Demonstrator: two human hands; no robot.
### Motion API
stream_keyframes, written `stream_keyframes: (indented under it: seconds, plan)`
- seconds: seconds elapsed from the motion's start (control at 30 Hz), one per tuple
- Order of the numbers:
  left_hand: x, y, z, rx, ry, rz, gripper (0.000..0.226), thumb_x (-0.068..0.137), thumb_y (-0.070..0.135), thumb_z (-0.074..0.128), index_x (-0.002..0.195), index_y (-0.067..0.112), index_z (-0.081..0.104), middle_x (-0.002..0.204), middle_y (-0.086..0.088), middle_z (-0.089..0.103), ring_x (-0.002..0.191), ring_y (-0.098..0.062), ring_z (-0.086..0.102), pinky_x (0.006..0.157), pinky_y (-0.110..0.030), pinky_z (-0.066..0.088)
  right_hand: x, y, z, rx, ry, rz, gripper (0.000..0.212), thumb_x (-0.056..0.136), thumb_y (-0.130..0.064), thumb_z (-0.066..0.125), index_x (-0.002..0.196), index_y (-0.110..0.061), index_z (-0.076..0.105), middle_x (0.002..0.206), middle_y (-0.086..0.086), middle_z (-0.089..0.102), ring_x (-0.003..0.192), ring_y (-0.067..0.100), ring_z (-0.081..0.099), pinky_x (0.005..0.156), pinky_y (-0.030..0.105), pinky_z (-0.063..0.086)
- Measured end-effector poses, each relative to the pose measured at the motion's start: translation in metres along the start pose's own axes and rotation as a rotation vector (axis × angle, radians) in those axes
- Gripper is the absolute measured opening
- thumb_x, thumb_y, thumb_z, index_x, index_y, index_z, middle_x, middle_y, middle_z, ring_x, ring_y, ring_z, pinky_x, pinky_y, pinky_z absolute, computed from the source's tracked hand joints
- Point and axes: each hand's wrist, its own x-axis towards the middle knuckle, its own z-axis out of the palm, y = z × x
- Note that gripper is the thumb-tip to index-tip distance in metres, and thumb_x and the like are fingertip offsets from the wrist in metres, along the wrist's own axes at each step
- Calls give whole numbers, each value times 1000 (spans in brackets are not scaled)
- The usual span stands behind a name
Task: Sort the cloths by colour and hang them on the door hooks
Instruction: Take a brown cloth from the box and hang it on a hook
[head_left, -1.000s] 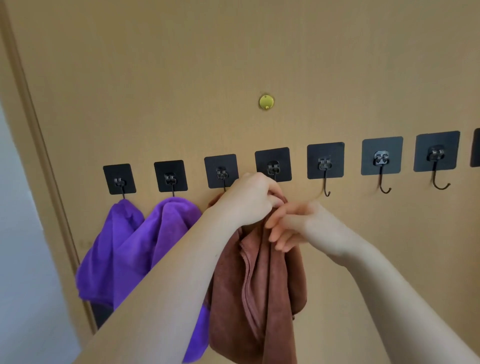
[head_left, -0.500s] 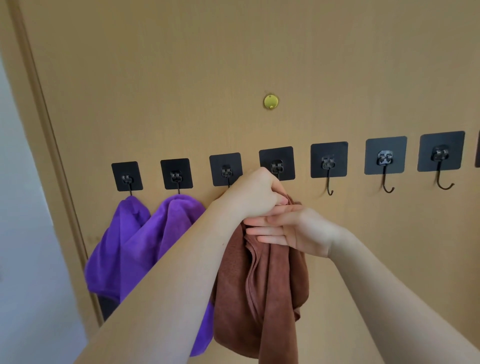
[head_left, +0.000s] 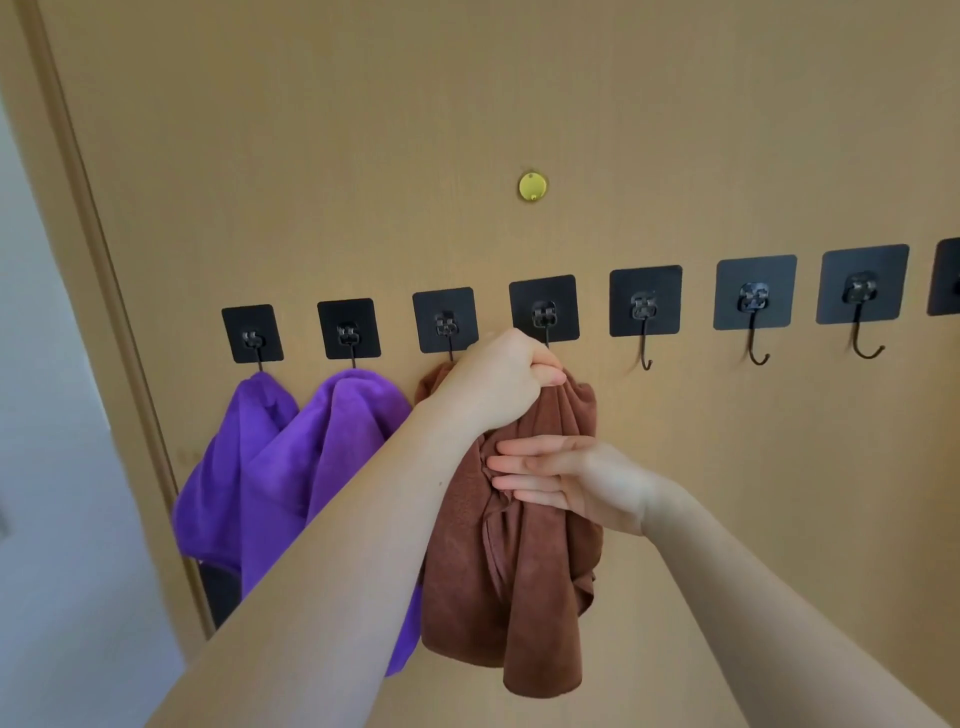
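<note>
**Head view: brown cloth at the fourth hook.** The left hand (head_left: 498, 384) gripped the gathered top of the brown cloth (head_left: 519, 597), fingers curled tight round the bunch, directly beneath the fourth hook (head_left: 544, 312) from the left on the door (head_left: 519, 78). The hook's tip was hidden behind the knuckles, so I could not tell whether the fabric was caught on it.

The right hand (head_left: 566, 483) lay lower against the same cloth. Its fingers were straight and close together, touching the folds and pinching nothing.

Brown fabric also reached up to the third hook (head_left: 445, 322). I could not tell whether this was a second brown cloth or an edge of the same one. The first purple cloth (head_left: 244, 467) and the second purple cloth (head_left: 353, 431) hung from the two leftmost hooks, and the fifth hook (head_left: 645, 301) carried nothing.

I judged the step in hand to be hanging brown next to the finished purple group. The next move would call for seating the gathered edge over the hook's tip. The upper grip should then be eased only while the flat hand steadies the hanging weight, since a thick bunch may slide off a small hook.
</note>
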Motion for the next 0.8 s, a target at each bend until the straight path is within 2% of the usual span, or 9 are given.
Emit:
stream_keyframes:
  seconds: [0.13,0.2,0.43,0.7,0.8]
  plan:
    - [-1,0,3,14,15,-4,23,102,27,59,116,23,77,122,1,73,117,-17,62,101,-29,44,-3,14,4,-88,15,-15,43,102,-9,58,141,-26,53,128,6,72,119,23,68,106,39,51]
    - [-2,0,6,9,30,-5,24,103,27,59,117,22,77,122,2,73,119,-16,61,102,-28,42,-4,24,4,-99,24,-23,45,101,-10,59,141,-30,53,128,6,72,119,24,69,107,40,50]
    - [-6,-3,11,-8,84,8,22,101,28,61,116,23,78,120,7,73,118,-12,58,98,-25,36,-6,43,-1,-76,5,35,45,98,-13,64,142,-23,55,128,4,72,121,21,68,108,37,49]
    - [-8,-4,13,-61,116,-3,21,99,27,66,115,21,77,103,12,71,84,-2,57,91,-25,42,-4,58,-4,-147,11,55,40,99,-11,63,137,-22,59,123,8,74,119,21,69,115,40,43]
    - [-9,-4,15,-100,131,-4,21,98,25,66,114,20,78,110,10,73,102,-7,62,98,-29,44,-5,61,-4,-128,13,62,41,97,-13,66,137,-22,59,124,7,74,119,21,68,115,39,43]
